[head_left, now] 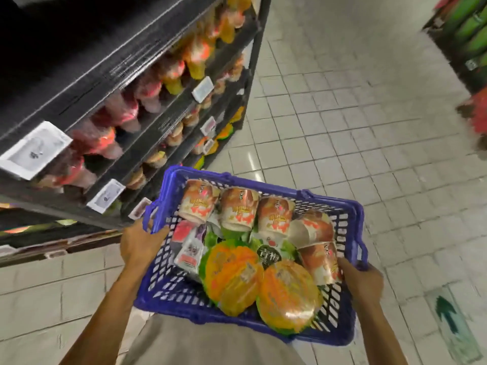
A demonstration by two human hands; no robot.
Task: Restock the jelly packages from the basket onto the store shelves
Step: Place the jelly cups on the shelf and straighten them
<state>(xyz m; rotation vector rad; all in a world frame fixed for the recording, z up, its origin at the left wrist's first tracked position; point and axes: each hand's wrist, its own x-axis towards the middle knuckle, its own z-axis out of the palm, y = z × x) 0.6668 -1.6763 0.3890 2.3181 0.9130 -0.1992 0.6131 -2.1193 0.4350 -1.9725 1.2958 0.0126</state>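
Note:
A blue plastic basket (311, 197) hangs in front of me at waist height, gripped on both sides. My left hand (138, 241) clasps its left rim, my right hand (362, 279) its right rim. Inside lie several red-and-white jelly cups (238, 208) along the far side, two round orange jelly packages (232, 275) near me, a white-and-purple pouch (191, 250) at the left and green packs underneath. The dark store shelves (147, 133) stand to my left, lined with red, pink and yellow packages.
White price tags (34, 148) hang on the shelf edges. Pale tiled floor (355, 133) stretches ahead and to the right. Another display with green goods (471, 35) stands at the far right. A green arrow sticker (448, 312) marks the floor by my right arm.

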